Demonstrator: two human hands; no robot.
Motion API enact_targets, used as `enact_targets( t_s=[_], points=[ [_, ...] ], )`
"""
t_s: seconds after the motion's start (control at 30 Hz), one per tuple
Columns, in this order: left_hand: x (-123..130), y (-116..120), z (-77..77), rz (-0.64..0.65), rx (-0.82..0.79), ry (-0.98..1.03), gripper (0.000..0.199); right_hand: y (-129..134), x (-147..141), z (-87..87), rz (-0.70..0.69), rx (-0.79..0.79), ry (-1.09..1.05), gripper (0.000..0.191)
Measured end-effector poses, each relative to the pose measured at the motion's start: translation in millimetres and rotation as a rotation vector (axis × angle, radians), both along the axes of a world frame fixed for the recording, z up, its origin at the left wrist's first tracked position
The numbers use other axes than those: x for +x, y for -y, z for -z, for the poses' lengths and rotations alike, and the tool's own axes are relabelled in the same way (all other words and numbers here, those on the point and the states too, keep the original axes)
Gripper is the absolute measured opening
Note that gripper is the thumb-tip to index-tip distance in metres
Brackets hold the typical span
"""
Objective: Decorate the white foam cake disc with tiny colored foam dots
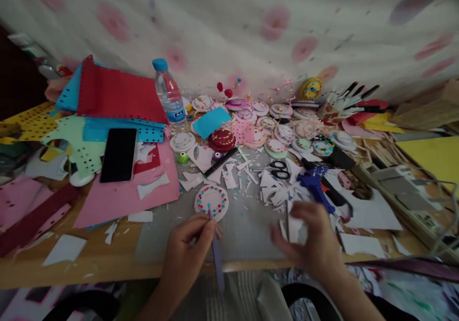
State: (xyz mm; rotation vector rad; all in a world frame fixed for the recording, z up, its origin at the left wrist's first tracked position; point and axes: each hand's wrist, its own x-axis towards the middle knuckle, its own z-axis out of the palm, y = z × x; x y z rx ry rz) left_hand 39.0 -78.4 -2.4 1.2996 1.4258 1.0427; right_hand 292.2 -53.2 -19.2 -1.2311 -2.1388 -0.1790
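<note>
Pinched between the thumb and fingers of my left hand (188,244) is a narrow purple strip (217,261), which hangs down past the table edge. Its upper tip overlaps a round white disc (206,195) decorated with a ring of red and blue stars. To the right, my right hand (317,242) is raised, slightly blurred, with thumb and fingers apart. Just behind its fingers lies a white rectangular piece (294,225); I see no grip on it. White paper scraps (276,189) and black-handled scissors (279,169) lie beyond.
A blue glue gun (317,187) lies right, near a power strip (405,194). Several decorated discs (222,140) crowd the back beside a water bottle (170,94). At left, a phone (118,154) rests on pink sheet (103,206), near red sheets (120,91).
</note>
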Motion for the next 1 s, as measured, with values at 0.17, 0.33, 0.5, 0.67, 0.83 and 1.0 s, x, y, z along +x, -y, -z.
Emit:
enact_targets(
  t_s=[0.17, 0.33, 0.5, 0.67, 0.83, 1.0],
  points=[
    [20.7, -6.3, -0.2, 0.032, 0.084, -0.113, 0.031, 3.7, -70.7, -6.0, -0.509, -0.001, 0.083, 0.014],
    [14.8, -15.0, -4.7, 0.085, 0.032, -0.168, 0.040, -29.1, -83.8, 5.2, -0.657, 0.043, -0.106, 0.024],
    [-18.8, -44.3, -3.1, 0.033, 0.221, -0.236, 0.031, -43.1, -82.0, 25.8, -0.462, -0.299, -0.928, 0.014],
    [-38.3, -81.1, 25.2, 0.279, 0.466, -0.334, 0.009, -40.2, -82.0, 38.1, -0.481, -0.584, -1.146, 0.010],
    [-39.9, -88.7, 48.0, 0.332, 0.503, -0.301, 0.002, -36.9, -80.3, 44.1, -0.515, -0.629, -1.070, 0.008],
    [-42.1, -88.1, 54.5, 0.322, 0.510, -0.201, 0.003, -36.2, -79.7, 42.8, -0.502, -0.632, -1.024, 0.009]
  ],
)
